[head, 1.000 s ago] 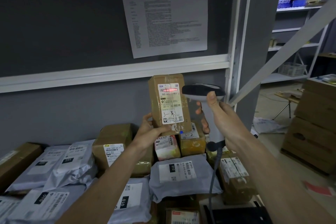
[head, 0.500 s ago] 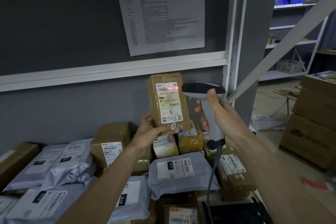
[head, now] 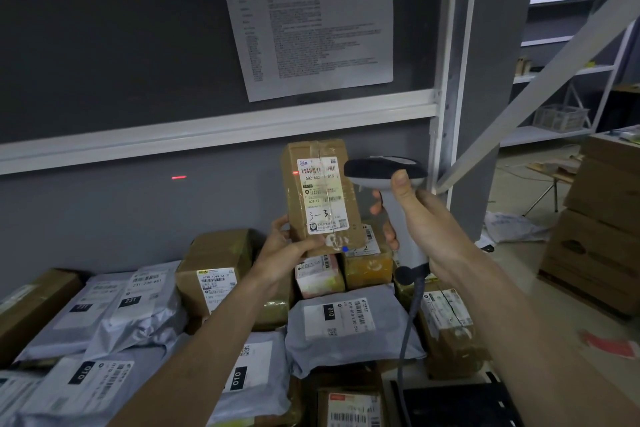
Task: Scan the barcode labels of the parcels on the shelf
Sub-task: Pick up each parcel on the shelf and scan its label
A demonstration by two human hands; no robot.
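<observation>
Since the earlier frame the red scan line slid left off the label: it then clipped the left edge of the brown parcel [head: 318, 198] and spilled onto the grey wall [head: 104, 218]. My left hand [head: 284, 253] pinched the parcel's lower end, holding it upright above the parcels on the shelf. My right hand [head: 420, 218] was wrapped round the scanner [head: 388, 172] handle, head just beside the label [head: 320, 196]. Judgement: swing the beam right, square across the top barcode, parcel steady.
</observation>
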